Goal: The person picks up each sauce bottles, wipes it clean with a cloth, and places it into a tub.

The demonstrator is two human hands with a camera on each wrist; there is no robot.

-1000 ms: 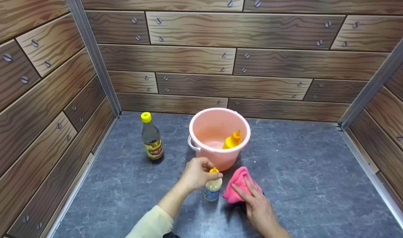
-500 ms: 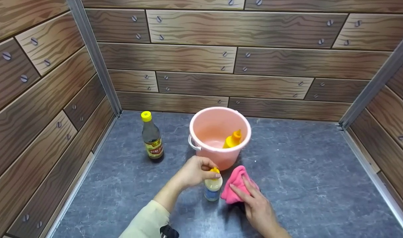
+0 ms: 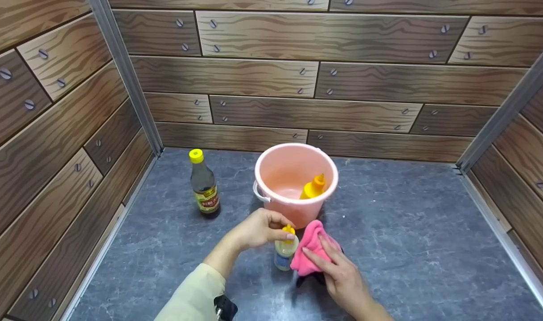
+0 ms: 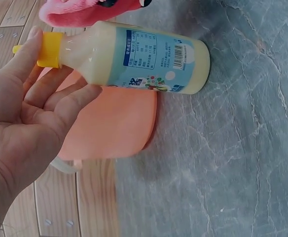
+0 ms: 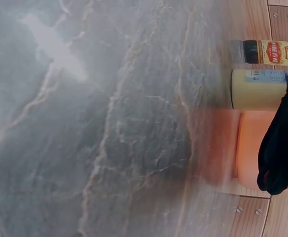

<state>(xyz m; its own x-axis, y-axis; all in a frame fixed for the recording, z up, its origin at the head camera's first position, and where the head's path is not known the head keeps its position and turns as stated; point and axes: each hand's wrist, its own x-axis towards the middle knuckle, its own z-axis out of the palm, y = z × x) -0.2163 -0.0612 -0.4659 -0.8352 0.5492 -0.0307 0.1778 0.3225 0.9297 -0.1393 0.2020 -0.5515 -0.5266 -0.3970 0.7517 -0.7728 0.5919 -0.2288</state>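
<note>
While the left hand [image 3: 258, 230] pinches the yellow cap [image 4: 49, 49] between thumb and forefinger, with its other fingers loosely bent beside the neck, the cream-coloured bottle [image 4: 154, 59] stands upright on the grey marbled table [image 3: 409, 232], just in front of the pink bucket [image 3: 294, 213]. Printed text, a barcode and small pictures show on its pale blue label [image 4: 156, 61]. The right hand [image 3: 347, 276] grips a bright pink cloth [image 3: 313, 243] close beside the bottle, two fingers spread apart over the top; the thumb is hidden, and whether the cloth touches the bottle I cannot tell. A black loop [image 5: 274, 153] hangs from the underside of the cloth. Inside the bucket, whose white handle [image 3: 261, 194] hangs down on the left, a yellow squeeze bottle [image 3: 313, 189] leans near the right wall. Well apart on the left, a dark sauce bottle [image 3: 206, 191] with a yellow top stands upright. Wood-patterned panels [image 3: 262, 80] enclose the table at the back and both sides.
</note>
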